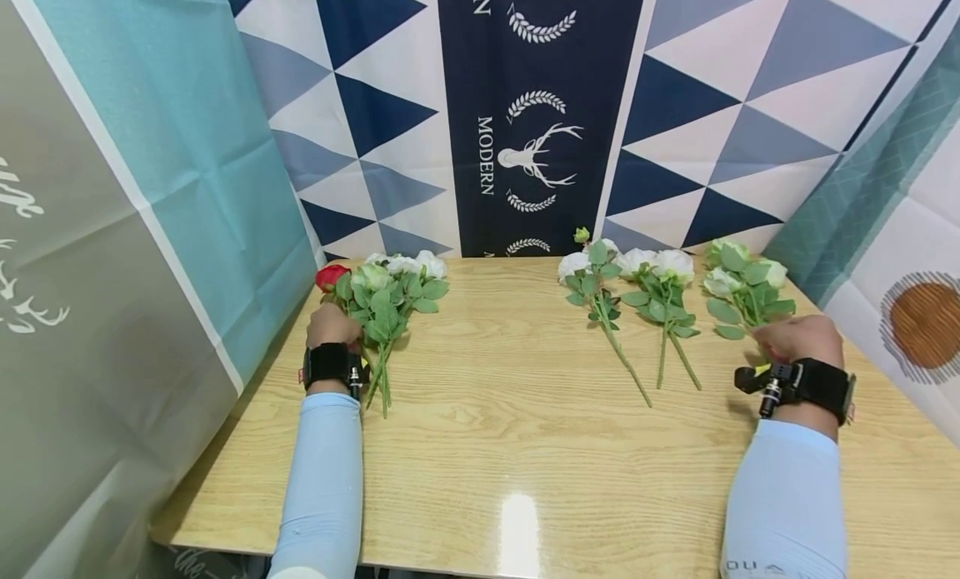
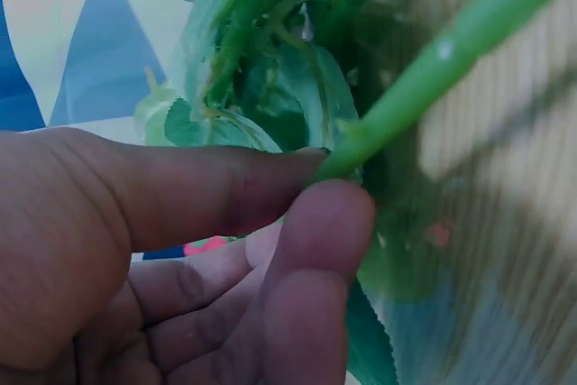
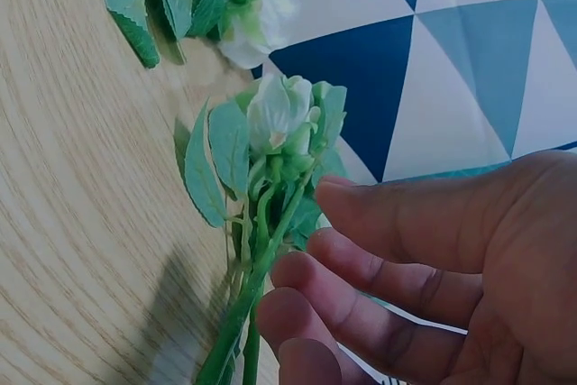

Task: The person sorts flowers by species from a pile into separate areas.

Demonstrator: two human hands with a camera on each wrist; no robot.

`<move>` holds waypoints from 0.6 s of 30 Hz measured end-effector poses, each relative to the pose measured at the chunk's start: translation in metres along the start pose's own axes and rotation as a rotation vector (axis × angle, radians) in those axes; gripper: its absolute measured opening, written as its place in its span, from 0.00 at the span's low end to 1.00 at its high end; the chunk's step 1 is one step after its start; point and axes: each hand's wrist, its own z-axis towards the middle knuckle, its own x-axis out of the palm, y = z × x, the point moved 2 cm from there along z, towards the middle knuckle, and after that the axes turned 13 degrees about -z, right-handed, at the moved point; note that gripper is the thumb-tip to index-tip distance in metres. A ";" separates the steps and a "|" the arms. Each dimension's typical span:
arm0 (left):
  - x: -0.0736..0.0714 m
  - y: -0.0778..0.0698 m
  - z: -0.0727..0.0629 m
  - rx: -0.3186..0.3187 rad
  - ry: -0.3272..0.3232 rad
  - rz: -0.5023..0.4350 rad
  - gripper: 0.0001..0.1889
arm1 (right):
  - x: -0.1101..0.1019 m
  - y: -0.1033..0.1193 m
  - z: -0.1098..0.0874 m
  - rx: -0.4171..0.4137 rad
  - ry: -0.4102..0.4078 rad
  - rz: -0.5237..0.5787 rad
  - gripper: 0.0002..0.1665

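At the left of the table, my left hand (image 1: 330,325) is beside a bunch of artificial flowers with a red rose (image 1: 331,277), white blooms (image 1: 431,264) and leafy green stems. In the left wrist view its thumb and forefinger pinch a green flower stem (image 2: 424,87); which bloom that stem carries is hidden. On the right, my right hand (image 1: 802,337) is at a pale green-white flower bunch (image 1: 742,283). The right wrist view has its thumb and fingers apart and loosely bent, right beside the stems (image 3: 257,286), without gripping them.
Two more groups of white flowers lie on the wooden table (image 1: 510,429): one with a bud (image 1: 574,265) right of the middle, another (image 1: 672,267) beside it. A patterned cloth (image 1: 540,79) hangs behind the table, with more cloth (image 1: 187,187) at the left.
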 end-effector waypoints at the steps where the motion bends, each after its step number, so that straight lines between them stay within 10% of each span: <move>1: -0.001 0.000 0.000 0.002 -0.014 -0.007 0.11 | 0.000 0.000 0.000 -0.002 -0.002 0.001 0.24; 13: -0.017 -0.012 -0.005 0.020 -0.164 -0.036 0.13 | -0.002 -0.001 0.001 -0.013 -0.022 0.003 0.25; 18: -0.020 -0.022 -0.012 0.132 -0.258 -0.090 0.18 | -0.003 0.002 -0.005 -0.002 -0.019 0.019 0.26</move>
